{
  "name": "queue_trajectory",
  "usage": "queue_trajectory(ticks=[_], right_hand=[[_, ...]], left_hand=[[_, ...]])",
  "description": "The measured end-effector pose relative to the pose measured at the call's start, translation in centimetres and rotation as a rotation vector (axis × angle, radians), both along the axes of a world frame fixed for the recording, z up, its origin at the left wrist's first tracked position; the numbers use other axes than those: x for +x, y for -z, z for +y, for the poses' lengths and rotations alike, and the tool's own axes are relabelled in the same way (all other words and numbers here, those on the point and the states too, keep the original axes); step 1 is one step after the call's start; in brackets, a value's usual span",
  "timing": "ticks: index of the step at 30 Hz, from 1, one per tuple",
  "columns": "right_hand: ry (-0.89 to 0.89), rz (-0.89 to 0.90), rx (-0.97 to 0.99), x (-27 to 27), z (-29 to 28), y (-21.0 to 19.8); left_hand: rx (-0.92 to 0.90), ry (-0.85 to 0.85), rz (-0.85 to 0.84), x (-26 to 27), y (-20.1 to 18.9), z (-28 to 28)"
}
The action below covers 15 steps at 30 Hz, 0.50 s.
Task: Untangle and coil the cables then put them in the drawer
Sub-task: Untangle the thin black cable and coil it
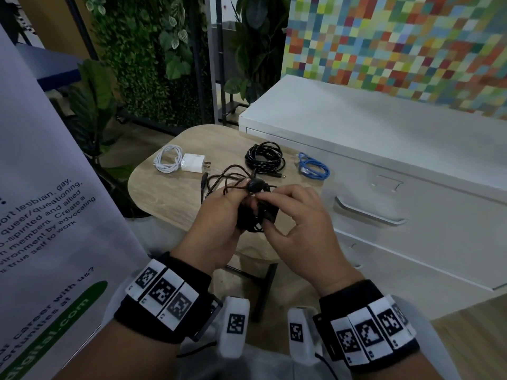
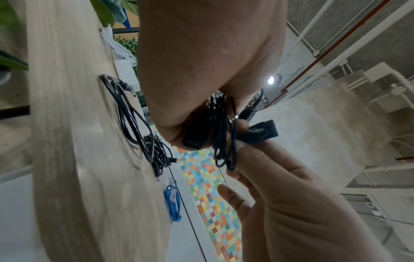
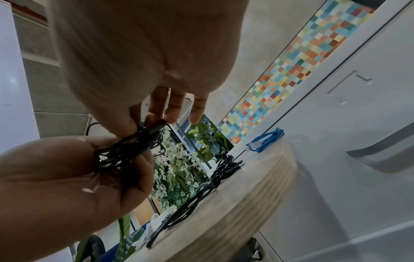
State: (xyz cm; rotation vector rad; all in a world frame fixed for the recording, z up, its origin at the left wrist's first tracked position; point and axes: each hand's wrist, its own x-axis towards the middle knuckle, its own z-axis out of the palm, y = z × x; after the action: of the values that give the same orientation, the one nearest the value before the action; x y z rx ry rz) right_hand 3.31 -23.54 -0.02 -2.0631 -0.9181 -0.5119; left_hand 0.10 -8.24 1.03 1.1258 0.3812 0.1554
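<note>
I hold a small bundle of thin black cable [image 1: 255, 218] above the wooden table [image 1: 164, 198]. My left hand [image 1: 230, 198] grips the bundle with its fingers curled round it. My right hand [image 1: 277, 204] pinches the bundle's top between thumb and forefinger, its other fingers spread. In the left wrist view a black strap [image 2: 264, 133] sticks out of the bundle [image 2: 224, 134] beside the right hand's fingertips [image 2: 243, 124]. The right wrist view shows the loops [image 3: 125, 152] lying across the left palm [image 3: 67, 177]. More of the thin black cable [image 1: 219, 176] trails loose on the table behind my hands.
On the table lie a coiled black cable [image 1: 264, 157], a blue cable [image 1: 314, 168], and a white cable [image 1: 168, 162] beside a white charger [image 1: 193, 163]. A white drawer cabinet [image 1: 384, 149] stands to the right, its drawers closed, handle [image 1: 367, 212] near my right hand. A banner [image 1: 41, 201] stands left.
</note>
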Motion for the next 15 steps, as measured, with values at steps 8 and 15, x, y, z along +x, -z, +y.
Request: queue_trajectory(ticks=[8,15], right_hand=[[-0.022,0.213,0.200,-0.5,0.2,-0.3],[-0.090,0.503,0.422,-1.2,0.9,-0.4]], left_hand=[[0.080,0.049,-0.026,-0.2,0.3,0.1],[0.131,0.321,-0.139,-1.2,1.0,2.0]])
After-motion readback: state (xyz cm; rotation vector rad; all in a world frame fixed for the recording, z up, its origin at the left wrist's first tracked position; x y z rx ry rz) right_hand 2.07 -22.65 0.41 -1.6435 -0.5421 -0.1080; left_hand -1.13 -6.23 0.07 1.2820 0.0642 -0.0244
